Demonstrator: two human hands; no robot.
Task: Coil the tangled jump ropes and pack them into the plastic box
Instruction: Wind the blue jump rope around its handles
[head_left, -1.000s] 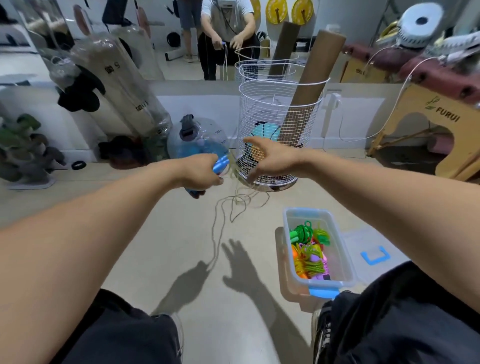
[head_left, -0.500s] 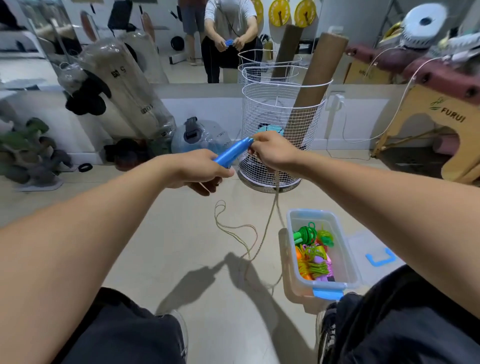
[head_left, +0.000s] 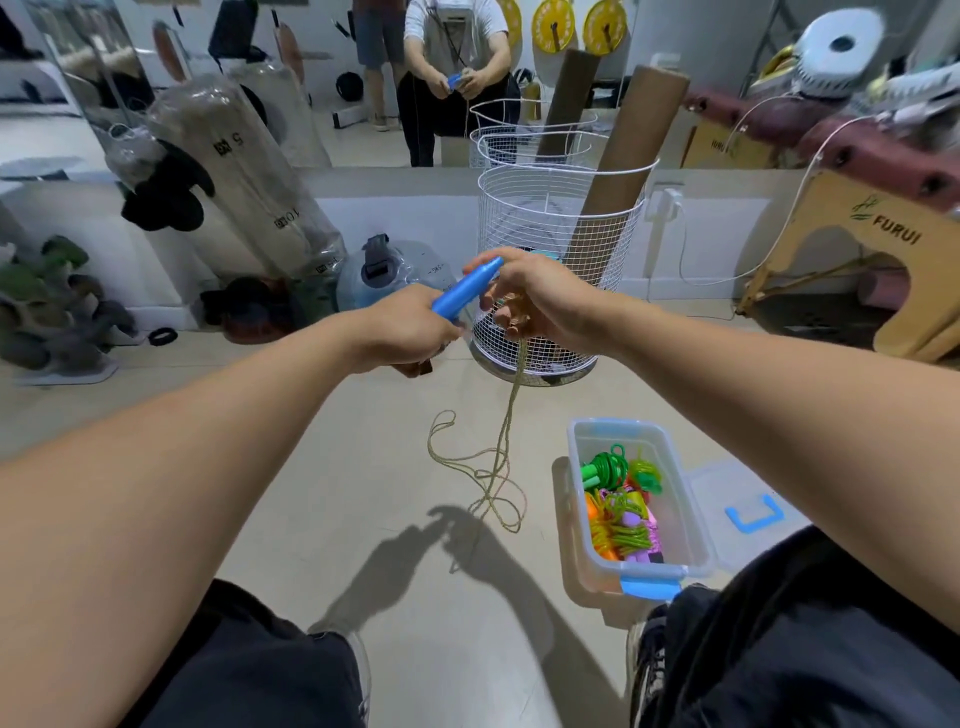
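My left hand (head_left: 405, 332) grips the lower end of a blue jump-rope handle (head_left: 466, 288), which points up and to the right. My right hand (head_left: 530, 299) touches the handle's tip and holds strands of the thin olive rope (head_left: 498, 457) in its curled fingers. The rope hangs from that hand and lies in loose loops on the floor. The clear plastic box (head_left: 685, 525) with blue clips stands on the floor to the right, beside my right knee. Inside it lie coiled green, orange, yellow and purple ropes (head_left: 621, 504).
The box's clear lid (head_left: 748, 512) with a blue clip lies right of the box. A white wire basket (head_left: 550, 270) with cardboard tubes stands just behind my hands. Clear punching bags (head_left: 244, 171) lean at the left. A mirror behind reflects a person. My shoes flank the floor below.
My hands have stayed together at the handle, and my right hand has gathered rope strands beneath it. The rope loops on the floor have shifted a little toward the box.
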